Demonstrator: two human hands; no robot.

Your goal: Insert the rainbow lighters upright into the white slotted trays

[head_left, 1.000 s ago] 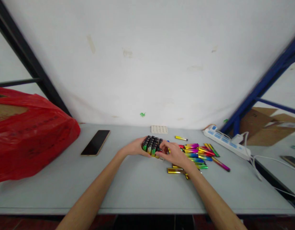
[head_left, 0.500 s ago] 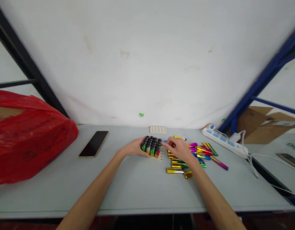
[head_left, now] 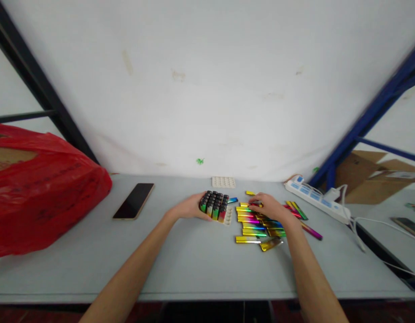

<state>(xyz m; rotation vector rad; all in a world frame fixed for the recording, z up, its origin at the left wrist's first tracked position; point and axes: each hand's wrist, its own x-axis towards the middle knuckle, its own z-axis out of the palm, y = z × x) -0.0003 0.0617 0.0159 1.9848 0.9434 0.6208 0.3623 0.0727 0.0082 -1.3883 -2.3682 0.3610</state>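
Observation:
My left hand (head_left: 190, 207) is wrapped round the left side of a block of lighters (head_left: 214, 204) with black tops and green, yellow and red bodies. They stand upright, packed in rows in a white tray with round sockets (head_left: 228, 216), whose bare right part shows. To the right, my right hand (head_left: 269, 207) reaches over a pile of loose, shiny lighters (head_left: 251, 220) in gold, pink, blue and green. Its thumb and fingers are closed on a lighter at the pile's upper edge, partly hidden by the hand. A blue lighter (head_left: 233, 200) lies just right of the block.
Against the wall lies a second white socketed tray (head_left: 223, 182). A phone (head_left: 133, 201) and a red plastic bag (head_left: 49, 193) are on the left. A white power strip (head_left: 316, 199) with cables lies on the right, near a cardboard box (head_left: 372, 177).
My right hand has moved right, from beside the block of lighters to the loose pile. The blue lighter beside the block is now uncovered. My left hand stays on the block.

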